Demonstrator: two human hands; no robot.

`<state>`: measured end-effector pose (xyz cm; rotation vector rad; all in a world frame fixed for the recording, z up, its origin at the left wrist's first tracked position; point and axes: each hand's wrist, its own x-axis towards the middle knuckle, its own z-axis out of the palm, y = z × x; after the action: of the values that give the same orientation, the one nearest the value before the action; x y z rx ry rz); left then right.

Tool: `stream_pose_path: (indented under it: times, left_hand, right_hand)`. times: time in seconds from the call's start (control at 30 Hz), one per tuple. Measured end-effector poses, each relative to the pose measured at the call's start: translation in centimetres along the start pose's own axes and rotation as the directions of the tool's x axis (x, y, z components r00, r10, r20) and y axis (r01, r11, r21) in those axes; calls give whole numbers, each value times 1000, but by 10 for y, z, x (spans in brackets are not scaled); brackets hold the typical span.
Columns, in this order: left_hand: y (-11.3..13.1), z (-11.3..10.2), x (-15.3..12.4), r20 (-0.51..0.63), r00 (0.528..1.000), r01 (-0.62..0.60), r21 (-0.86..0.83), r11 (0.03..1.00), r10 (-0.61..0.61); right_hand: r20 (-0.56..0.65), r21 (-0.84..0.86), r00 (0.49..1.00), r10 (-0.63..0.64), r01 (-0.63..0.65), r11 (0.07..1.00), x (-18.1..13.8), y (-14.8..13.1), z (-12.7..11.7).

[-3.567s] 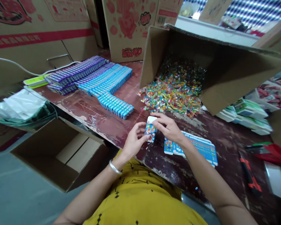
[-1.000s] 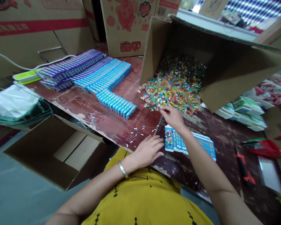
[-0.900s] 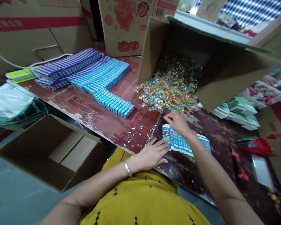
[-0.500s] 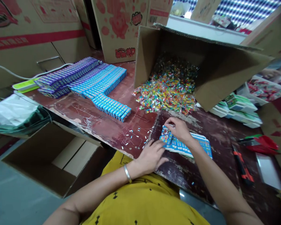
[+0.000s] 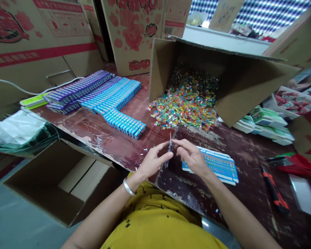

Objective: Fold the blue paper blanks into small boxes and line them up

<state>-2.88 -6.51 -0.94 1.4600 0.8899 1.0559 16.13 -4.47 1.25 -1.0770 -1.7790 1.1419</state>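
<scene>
My left hand [image 5: 152, 162] and my right hand [image 5: 190, 155] meet above the table's near edge, both pinching one flat blue carton blank [image 5: 169, 149] held edge-on between them. Just to the right lies a fanned stack of flat blue carton blanks [image 5: 217, 166] on the dark red table [image 5: 111, 135]. Beyond my hands a pile of small colourful wrapped candies [image 5: 186, 105] spills out of a large cardboard box [image 5: 248, 79] lying on its side.
Rows of filled blue and purple small boxes [image 5: 106, 97] line the table's left. An open empty cardboard carton [image 5: 54, 180] sits on the floor at left. An orange-black utility knife [image 5: 276, 195] and green-white packs [image 5: 269, 124] lie to the right. Big cartons stand behind.
Earlier both hands held a folded small box; then they went down to the flat stack, and now they have lifted one blank off it and hold it up together.
</scene>
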Motion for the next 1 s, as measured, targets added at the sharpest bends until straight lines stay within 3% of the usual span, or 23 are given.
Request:
stream_pose_path:
  times: [0.07, 0.17, 0.4, 0.5, 0.57, 0.63, 0.7, 0.73, 0.83, 1.0]
  left_hand:
    - [6, -10, -1, 83, 996, 44, -122, 992, -34]
    - [12, -19, -4, 185, 982, 75, -161, 984, -44]
    - [18, -29, -12, 252, 967, 69, -116, 991, -38]
    - [19, -27, -18, 289, 956, 64, -26, 998, -53]
    - [18, -25, -20, 251, 964, 86, 12, 996, -86]
    - [15, -22, -19, 126, 987, 102, 12, 995, -103]
    - [11, -17, -18, -38, 994, 103, -36, 994, -104]
    - [9, -13, -17, -111, 987, 103, -81, 991, -112]
    - [1, 1, -16, -245, 953, 107, -275, 955, -177]
    - [-10, 16, -19, -307, 921, 90, -429, 899, -238]
  right_hand:
    - [96, -4, 995, 2, -2, 1000, -5, -2, 2]
    - [203, 5, 979, 18, -20, 1000, -5, -7, 0]
    - [314, -42, 948, 55, -44, 998, 0, -24, -8]
    - [488, -64, 859, 157, -144, 988, 3, -32, -13]
    - [565, -114, 802, 191, -153, 982, 4, -35, -12]
    - [451, -124, 877, 162, -119, 985, 4, -34, -7]
    - [210, -95, 973, 99, -80, 992, 5, -31, 2]
    - [98, -70, 993, 71, -64, 995, 5, -28, 9]
    - [-89, 74, 995, 52, -45, 996, 5, -20, 29]
    - [-261, 285, 961, 95, -18, 958, 5, -10, 50]
